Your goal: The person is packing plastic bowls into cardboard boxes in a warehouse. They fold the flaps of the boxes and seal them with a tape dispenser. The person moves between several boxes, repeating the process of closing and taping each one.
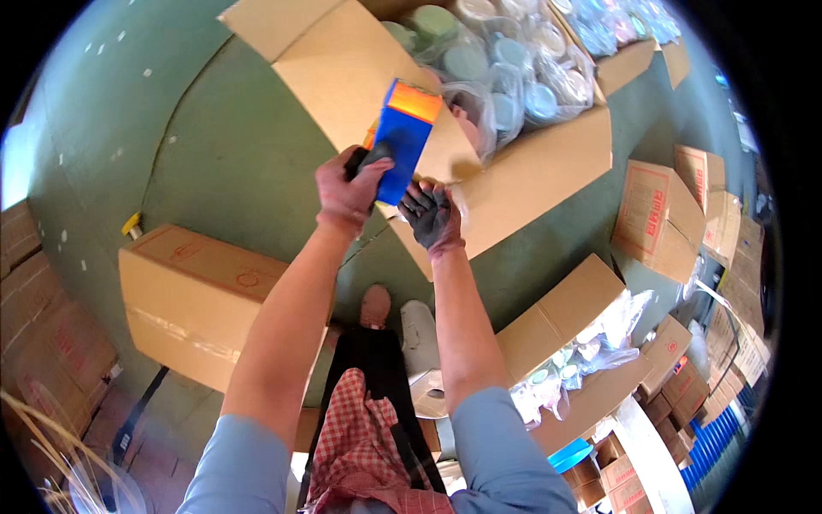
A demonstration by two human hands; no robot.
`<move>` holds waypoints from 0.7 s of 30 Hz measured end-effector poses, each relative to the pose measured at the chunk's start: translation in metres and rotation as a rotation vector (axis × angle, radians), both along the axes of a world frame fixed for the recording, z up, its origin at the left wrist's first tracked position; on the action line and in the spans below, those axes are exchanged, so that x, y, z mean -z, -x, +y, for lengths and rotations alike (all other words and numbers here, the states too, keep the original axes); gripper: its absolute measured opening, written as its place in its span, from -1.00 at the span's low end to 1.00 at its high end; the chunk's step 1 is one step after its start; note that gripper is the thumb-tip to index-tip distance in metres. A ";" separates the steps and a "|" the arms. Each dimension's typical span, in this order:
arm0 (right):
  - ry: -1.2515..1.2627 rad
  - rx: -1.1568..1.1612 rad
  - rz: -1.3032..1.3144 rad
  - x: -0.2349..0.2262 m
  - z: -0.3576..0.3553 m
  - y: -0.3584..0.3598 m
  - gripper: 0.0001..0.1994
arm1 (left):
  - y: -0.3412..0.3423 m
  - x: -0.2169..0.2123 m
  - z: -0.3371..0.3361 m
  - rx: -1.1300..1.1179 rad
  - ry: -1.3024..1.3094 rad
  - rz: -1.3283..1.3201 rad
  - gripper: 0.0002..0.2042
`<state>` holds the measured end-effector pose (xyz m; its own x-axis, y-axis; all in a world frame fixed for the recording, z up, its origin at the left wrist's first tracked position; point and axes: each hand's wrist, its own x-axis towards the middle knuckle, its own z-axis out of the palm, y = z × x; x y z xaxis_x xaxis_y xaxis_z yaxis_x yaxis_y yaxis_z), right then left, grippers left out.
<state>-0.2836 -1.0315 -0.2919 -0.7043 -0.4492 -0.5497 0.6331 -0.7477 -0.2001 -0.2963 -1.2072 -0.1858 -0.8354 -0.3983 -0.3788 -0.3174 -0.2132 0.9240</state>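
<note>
My left hand (pixel 353 182), in a pinkish glove with dark grey patches, is closed round a flat blue box (pixel 402 141) with an orange end. It holds the box tilted over a flap of a large open carton (pixel 342 68). My right hand (pixel 432 214), in a similar glove, is just right of the box's lower end. Its palm is turned up, its fingers are loosely curled and apart, and it holds nothing I can see. Inside the carton are several lidded cups or jars (pixel 467 64) in clear plastic bags, with pale green, blue and white tops.
A closed brown carton (pixel 205 300) stands to the left on the green floor (pixel 231 146). At lower right an open carton (pixel 556 317) holds plastic-wrapped items. More cartons (pixel 659 218) stand at the right, others (pixel 60 343) at the left edge. A white cylinder (pixel 419 338) is near my feet.
</note>
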 end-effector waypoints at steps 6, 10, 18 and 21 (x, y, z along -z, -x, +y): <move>-1.235 0.314 -0.144 -0.009 0.127 -0.045 -0.76 | 0.014 0.066 0.035 0.455 0.725 -0.378 -0.39; -1.031 0.347 -0.412 0.085 0.231 -0.095 -0.70 | 0.032 0.094 0.037 0.131 0.235 -0.156 -0.60; -0.586 0.310 -0.038 0.054 0.208 -0.083 -0.79 | 0.012 0.098 0.033 0.089 0.256 -0.054 -0.72; -0.724 0.304 -0.044 0.008 0.180 -0.074 -0.80 | 0.002 0.090 0.038 0.068 0.295 -0.042 -0.71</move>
<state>-0.2100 -0.8516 -0.3004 -0.7094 0.2405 -0.6625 0.4404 -0.5826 -0.6831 -0.2987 -1.1695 -0.2758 -0.8502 -0.4397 -0.2895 -0.3607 0.0861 0.9287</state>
